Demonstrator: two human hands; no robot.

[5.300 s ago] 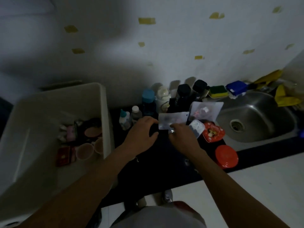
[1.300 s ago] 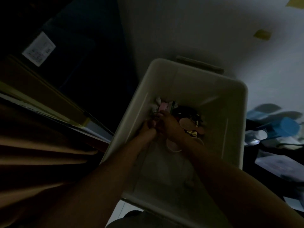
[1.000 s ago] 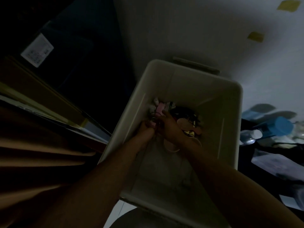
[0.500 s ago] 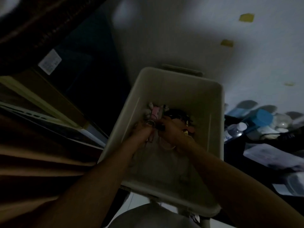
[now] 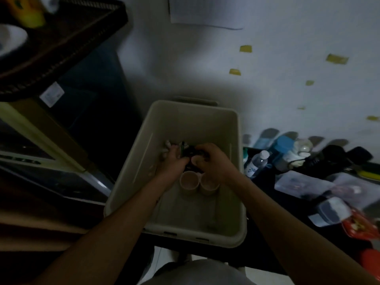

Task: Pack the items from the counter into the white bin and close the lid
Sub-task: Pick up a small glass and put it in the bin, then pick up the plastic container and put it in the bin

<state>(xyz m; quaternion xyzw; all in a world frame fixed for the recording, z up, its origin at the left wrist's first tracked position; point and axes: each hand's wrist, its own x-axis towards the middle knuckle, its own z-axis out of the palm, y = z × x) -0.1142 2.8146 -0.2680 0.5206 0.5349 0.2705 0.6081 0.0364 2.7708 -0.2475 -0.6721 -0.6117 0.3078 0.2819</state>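
The white bin stands open below me, its lid not in view. Both hands reach deep inside it. My left hand and my right hand are curled around a dark cluster of small items at the far end of the bin; the scene is dim, so I cannot tell exactly what each hand grips. Two pale cups stand upright side by side just below the hands. On the dark counter to the right lie clear plastic packets and a red packet.
Along the wall on the counter stand a small clear bottle, a blue-capped container, a pale jar and dark bottles. A dark cabinet with a woven tray rises at the left. A red lid sits at the right edge.
Both hands have stayed in the bin, shifting slightly toward its far end among the items. The view has swung right and up, showing more of the counter, and the two cups now show.
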